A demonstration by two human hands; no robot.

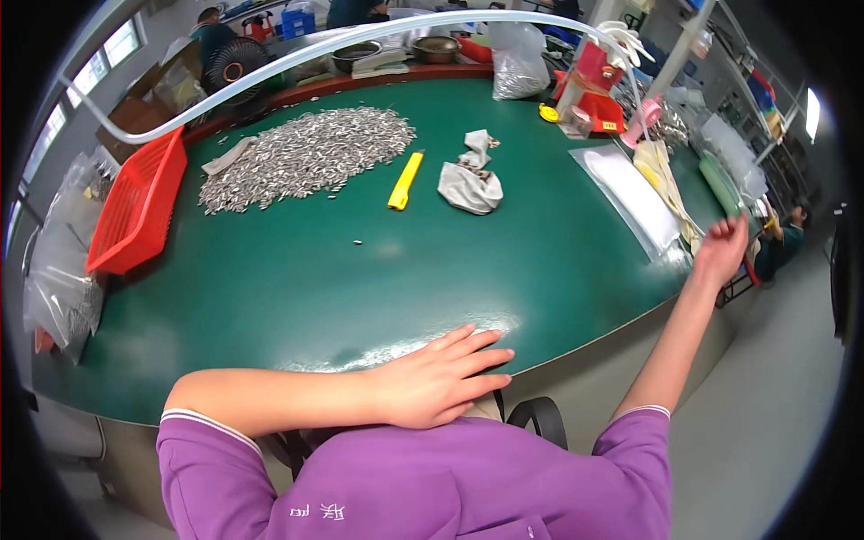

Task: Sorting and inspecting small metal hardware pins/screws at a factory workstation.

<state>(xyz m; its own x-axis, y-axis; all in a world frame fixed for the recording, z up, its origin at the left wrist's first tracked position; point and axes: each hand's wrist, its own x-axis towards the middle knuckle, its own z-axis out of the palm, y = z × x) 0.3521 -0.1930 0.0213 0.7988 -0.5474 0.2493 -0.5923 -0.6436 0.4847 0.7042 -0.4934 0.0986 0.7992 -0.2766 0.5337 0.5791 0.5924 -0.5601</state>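
Observation:
My left hand lies flat at the near edge of the green table, fingers spread, holding nothing. My right hand is stretched out to the table's right edge, fingers curled in. Whether anything is in them I cannot make out. Close by it are a green plastic item, a pale yellow cloth or glove and a white sheet stack in clear plastic. A wide pile of small grey metal parts covers the far left. Right of it lie a yellow utility knife and a crumpled grey cloth.
A red plastic basket stands tilted at the left, beside clear bags. One loose part lies mid-table. A pale hose arches across the far side. A fan and a bag of parts stand beyond.

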